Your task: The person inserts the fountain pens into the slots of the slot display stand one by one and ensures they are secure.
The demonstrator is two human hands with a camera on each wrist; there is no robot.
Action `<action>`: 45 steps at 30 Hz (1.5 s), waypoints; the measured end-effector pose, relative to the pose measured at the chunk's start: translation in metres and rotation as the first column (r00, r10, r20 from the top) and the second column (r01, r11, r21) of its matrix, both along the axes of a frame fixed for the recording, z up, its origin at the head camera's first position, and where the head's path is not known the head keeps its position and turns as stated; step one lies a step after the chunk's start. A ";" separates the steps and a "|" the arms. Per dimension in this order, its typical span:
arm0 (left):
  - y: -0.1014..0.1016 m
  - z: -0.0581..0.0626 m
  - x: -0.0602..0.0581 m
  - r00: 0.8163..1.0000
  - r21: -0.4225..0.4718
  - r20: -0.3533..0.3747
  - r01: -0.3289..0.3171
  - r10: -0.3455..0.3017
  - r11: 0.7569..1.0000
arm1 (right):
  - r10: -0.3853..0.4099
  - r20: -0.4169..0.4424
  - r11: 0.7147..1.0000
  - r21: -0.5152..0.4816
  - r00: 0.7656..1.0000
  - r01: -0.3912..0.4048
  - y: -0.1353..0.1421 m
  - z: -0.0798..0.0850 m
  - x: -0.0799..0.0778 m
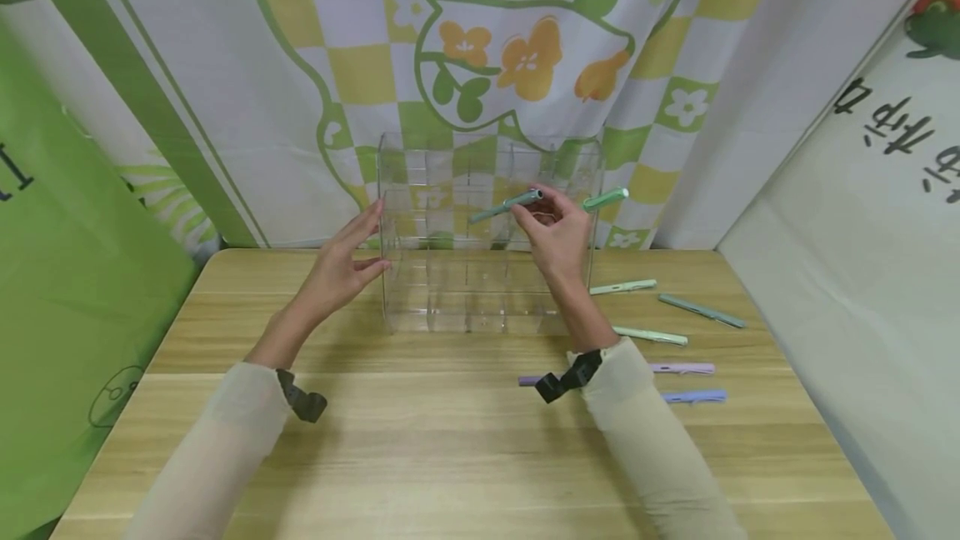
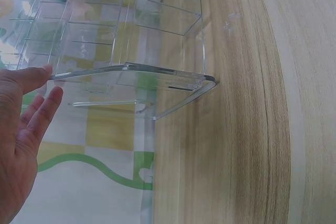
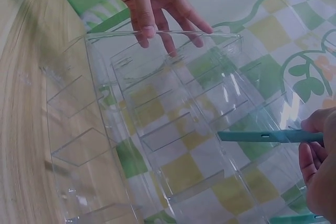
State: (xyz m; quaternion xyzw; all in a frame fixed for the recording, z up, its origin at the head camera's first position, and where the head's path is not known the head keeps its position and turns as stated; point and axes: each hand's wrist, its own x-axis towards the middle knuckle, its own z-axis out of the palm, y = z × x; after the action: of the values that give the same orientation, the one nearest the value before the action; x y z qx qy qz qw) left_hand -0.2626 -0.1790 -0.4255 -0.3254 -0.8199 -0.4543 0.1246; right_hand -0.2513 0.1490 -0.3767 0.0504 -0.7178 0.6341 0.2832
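Observation:
A clear plastic organizer (image 1: 483, 319) with rows of compartments stands upright at the back of the table. My left hand (image 1: 345, 261) rests against its left side wall, fingers fairly straight; the left wrist view shows the thumb (image 2: 37, 77) right at the wall's edge. In front of the organizer's right half, my right hand (image 1: 558, 232) pinches a teal pen (image 3: 262, 136) between thumb and fingers. The pen's free end points left across the compartments. A green pen (image 1: 607, 199) juts out to the right of that hand, its other end hidden behind it.
Right of the organizer, two light green pens (image 1: 626, 287) (image 1: 652, 336) and a dark teal pen (image 1: 701, 311) lie on the table (image 1: 420, 440). Nearer are a lilac pen (image 1: 686, 368), a blue pen (image 1: 697, 397) and a purple pen (image 1: 528, 381), partly under the right forearm. A patterned cloth (image 1: 360, 73) hangs behind.

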 end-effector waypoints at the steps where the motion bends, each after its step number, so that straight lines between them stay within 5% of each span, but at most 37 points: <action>1: 0.000 0.000 0.000 1.000 0.001 -0.002 0.001 -0.001 1.000 | 0.001 -0.006 1.000 -0.001 1.000 -0.001 0.000 0.000 0.001; 21: 0.001 -0.003 -0.001 1.000 0.002 -0.015 0.011 -0.011 1.000 | -0.044 -0.064 0.999 -0.031 0.997 0.043 0.016 -0.002 0.010; 34: 0.001 -0.002 0.001 1.000 0.006 -0.009 0.012 -0.011 1.000 | -0.023 -0.165 1.000 -0.017 0.986 0.020 0.031 0.007 0.032; 45: 0.002 0.000 0.000 1.000 0.011 0.006 0.010 -0.010 1.000 | 0.016 -0.127 1.000 0.003 0.992 -0.016 0.043 0.001 0.051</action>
State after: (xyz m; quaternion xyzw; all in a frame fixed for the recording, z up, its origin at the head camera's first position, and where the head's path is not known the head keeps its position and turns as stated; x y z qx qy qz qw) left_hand -0.2625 -0.1774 -0.4254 -0.3273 -0.8161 -0.4605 0.1214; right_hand -0.2003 0.1915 -0.3753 0.0966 -0.6984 0.6312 0.3233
